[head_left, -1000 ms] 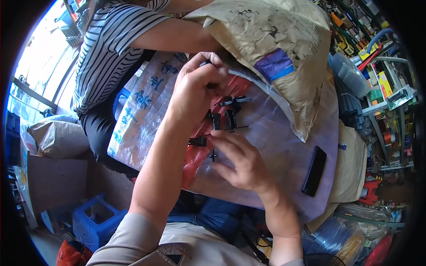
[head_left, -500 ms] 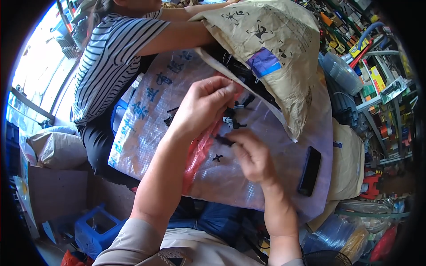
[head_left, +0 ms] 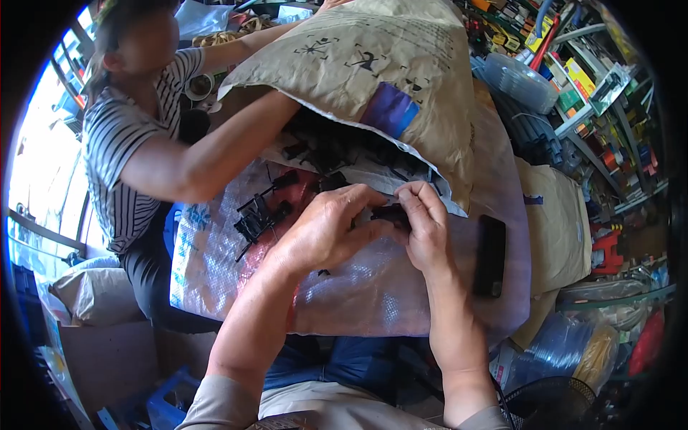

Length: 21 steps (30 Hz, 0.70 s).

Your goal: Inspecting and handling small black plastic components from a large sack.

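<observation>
Close together over the woven plastic sheet (head_left: pixel 358 308), my left hand (head_left: pixel 331 228) and my right hand (head_left: pixel 426 223) both pinch a small black part (head_left: pixel 390 214). Its exact shape is mostly hidden by my fingers. Just beyond them gapes a large paper sack (head_left: pixel 423 79), lying on its side with several black plastic pieces (head_left: pixel 322 156) in its mouth. More black pieces (head_left: pixel 255 219) lie in a loose heap left of my left hand, on a red stripe of the sheet. A co-worker's arm (head_left: pixel 222 150) reaches into the sack from the left.
A black phone (head_left: pixel 489 256) lies on the sheet to the right. Beyond the sheet's right edge is another paper sack (head_left: pixel 555 229). Crowded shelves (head_left: pixel 588 93) stand at the far right, with a blue plastic stool (head_left: pixel 172 401) at the lower left.
My hands have come together on the small black part. The co-worker has leaned back left, and the sack's mouth has opened wider, with more black pieces showing at it and on the sheet.
</observation>
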Available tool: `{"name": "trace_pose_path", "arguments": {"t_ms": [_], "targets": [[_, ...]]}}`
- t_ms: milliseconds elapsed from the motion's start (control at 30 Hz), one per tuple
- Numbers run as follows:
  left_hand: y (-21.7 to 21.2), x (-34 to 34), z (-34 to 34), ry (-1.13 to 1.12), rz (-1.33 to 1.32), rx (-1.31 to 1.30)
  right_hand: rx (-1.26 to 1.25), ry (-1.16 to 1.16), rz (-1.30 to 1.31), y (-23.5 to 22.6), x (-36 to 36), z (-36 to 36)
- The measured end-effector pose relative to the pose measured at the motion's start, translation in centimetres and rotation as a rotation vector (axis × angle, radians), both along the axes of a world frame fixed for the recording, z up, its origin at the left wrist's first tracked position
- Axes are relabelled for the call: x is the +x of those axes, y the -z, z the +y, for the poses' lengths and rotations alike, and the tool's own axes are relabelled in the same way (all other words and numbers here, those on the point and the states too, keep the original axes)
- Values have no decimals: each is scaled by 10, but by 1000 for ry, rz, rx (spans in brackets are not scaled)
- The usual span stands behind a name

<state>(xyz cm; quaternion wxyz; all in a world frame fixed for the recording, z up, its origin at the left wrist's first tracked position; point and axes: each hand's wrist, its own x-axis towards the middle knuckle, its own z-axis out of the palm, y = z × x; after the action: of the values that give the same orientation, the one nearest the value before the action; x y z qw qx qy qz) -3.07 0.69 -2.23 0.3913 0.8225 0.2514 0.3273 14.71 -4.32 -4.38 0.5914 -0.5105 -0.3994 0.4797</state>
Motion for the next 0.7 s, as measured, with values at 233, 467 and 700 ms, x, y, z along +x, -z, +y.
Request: {"name": "trace_pose_path", "arguments": {"t_ms": [233, 467, 700], "targets": [[5, 8, 0, -154, -128, -96, 259, -123, -116, 4, 8, 4], [4, 11, -4, -153, -101, -26, 277, -160, -114, 7, 7, 4], [10, 21, -8, -190, -176, 41, 281, -200, -91, 11, 12, 6]]}}
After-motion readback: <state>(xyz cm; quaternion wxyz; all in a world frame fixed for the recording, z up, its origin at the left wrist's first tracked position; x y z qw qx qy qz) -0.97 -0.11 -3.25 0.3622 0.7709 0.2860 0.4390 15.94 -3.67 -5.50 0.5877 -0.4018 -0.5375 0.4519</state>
